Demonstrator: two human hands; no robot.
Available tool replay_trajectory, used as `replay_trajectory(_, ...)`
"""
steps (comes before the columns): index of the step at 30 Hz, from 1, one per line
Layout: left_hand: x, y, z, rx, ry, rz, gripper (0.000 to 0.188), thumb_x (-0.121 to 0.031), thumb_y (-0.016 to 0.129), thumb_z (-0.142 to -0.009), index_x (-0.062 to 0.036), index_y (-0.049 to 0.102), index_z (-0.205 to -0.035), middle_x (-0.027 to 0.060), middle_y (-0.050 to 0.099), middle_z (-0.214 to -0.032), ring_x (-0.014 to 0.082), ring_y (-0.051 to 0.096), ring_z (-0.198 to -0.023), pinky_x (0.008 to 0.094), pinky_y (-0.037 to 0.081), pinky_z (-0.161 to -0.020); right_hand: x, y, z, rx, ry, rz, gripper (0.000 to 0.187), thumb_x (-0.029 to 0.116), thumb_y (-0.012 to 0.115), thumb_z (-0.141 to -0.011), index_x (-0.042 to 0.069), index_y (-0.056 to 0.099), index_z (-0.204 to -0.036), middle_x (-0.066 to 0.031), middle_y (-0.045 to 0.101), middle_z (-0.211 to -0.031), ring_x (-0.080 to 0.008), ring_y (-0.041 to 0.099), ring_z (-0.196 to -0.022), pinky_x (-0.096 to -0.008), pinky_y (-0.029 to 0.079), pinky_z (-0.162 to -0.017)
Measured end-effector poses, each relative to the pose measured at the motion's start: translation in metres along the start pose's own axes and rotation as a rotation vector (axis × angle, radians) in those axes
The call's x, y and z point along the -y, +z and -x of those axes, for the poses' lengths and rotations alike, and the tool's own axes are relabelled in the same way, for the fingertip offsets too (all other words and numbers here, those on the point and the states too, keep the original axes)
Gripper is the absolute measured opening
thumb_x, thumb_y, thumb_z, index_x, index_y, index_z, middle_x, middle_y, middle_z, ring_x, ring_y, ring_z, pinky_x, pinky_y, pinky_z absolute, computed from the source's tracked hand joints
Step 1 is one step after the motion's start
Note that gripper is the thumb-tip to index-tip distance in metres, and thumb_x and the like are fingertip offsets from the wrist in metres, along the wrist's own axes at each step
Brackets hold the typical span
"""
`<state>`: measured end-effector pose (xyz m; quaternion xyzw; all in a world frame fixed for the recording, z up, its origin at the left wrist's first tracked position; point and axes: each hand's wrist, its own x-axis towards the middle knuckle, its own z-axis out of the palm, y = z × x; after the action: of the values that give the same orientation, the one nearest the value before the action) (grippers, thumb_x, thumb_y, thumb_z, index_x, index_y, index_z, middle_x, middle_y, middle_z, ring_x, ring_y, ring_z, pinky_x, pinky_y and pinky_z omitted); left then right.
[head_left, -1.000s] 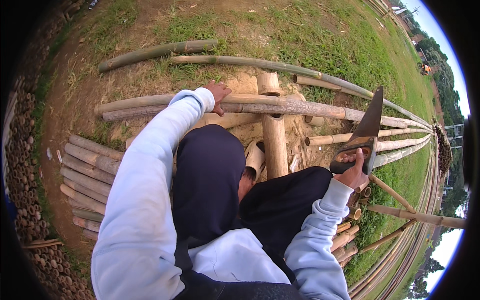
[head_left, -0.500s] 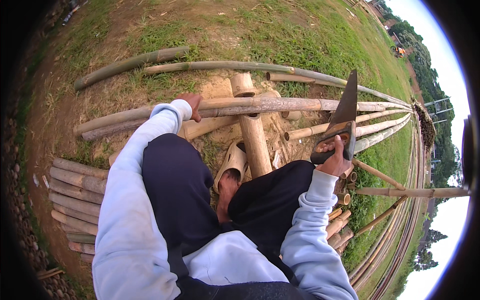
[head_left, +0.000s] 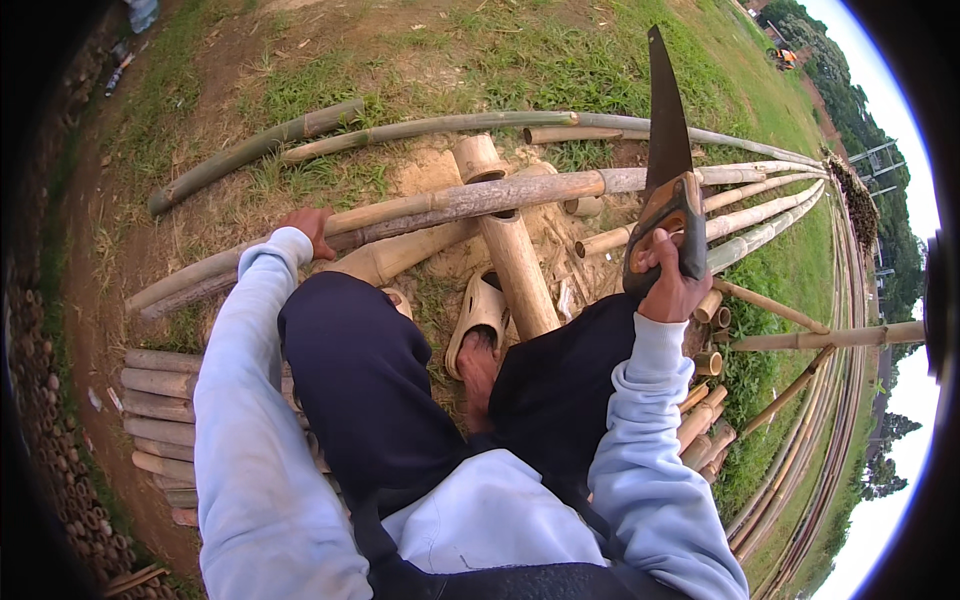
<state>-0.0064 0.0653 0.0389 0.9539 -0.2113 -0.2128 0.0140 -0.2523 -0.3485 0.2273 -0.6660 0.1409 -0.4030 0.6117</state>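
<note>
My left hand (head_left: 307, 230) is closed over a pale bamboo pole (head_left: 400, 213), left of my knees. A darker, mottled bamboo pole (head_left: 450, 208) lies right beside it. Both rest across a thick bamboo post (head_left: 518, 275) with a cut notch, in front of my feet. In my right hand (head_left: 672, 280) is a handsaw (head_left: 670, 120), gripped by its dark and orange-brown handle. Its blade points up and away, in front of the poles in the picture; I see no contact between blade and bamboo.
Cut bamboo lengths (head_left: 160, 408) lie in a row at left, and more short pieces (head_left: 703, 425) sit by my right leg. Long green poles (head_left: 440, 124) stretch across the grass beyond. A bamboo frame (head_left: 830, 338) stands at right. My shoe (head_left: 482, 312) is beside the post.
My left hand has shifted left along the poles. The saw in my right hand has swung up, its tip now farther away and more to the left. The view has tilted slightly.
</note>
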Motion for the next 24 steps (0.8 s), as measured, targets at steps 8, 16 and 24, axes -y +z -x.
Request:
replay_trajectory(8, 0.011, 0.006, -0.014, -0.021, 0.057, 0.046, 0.078, -0.043, 0.091, -0.062, -0.0095, 0.063, -0.128, 0.0192, 0.07, -0.119, 0.0394, 0.065, -0.114, 0.0492, 0.052, -0.099, 0.04, 0.01, 0.073, 0.199, 0.166, 0.11, 0.012, 0.0, 0.072, -0.09, 0.0, 0.061, -0.085, -0.0037, 0.058, -0.065, -0.011, 0.055, -0.056, -0.0257, 0.043, -0.053)
replay_trajectory(16, 0.011, 0.004, -0.018, -0.037, 0.043, 0.041, 0.076, -0.043, 0.092, -0.061, -0.009, 0.066, -0.124, 0.0183, 0.071, -0.117, 0.0393, 0.065, -0.113, 0.049, 0.052, -0.099, 0.034, 0.027, 0.13, 0.346, 0.365, 0.097, 0.013, 0.004, 0.072, -0.09, -0.002, 0.064, -0.099, -0.0004, 0.061, -0.072, -0.0069, 0.056, -0.06, -0.0238, 0.044, -0.055)
replay_trajectory(24, 0.002, 0.002, -0.022, -0.08, 0.0, 0.015, 0.069, -0.042, 0.091, -0.063, -0.0094, 0.067, -0.119, 0.0187, 0.071, -0.115, 0.0393, 0.066, -0.113, 0.0495, 0.052, -0.099, 0.013, 0.022, 0.138, 0.345, 0.326, 0.225, 0.018, 0.009, 0.076, -0.088, 0.0, 0.065, -0.099, 0.0015, 0.06, -0.069, -0.0064, 0.056, -0.057, -0.0241, 0.044, -0.054)
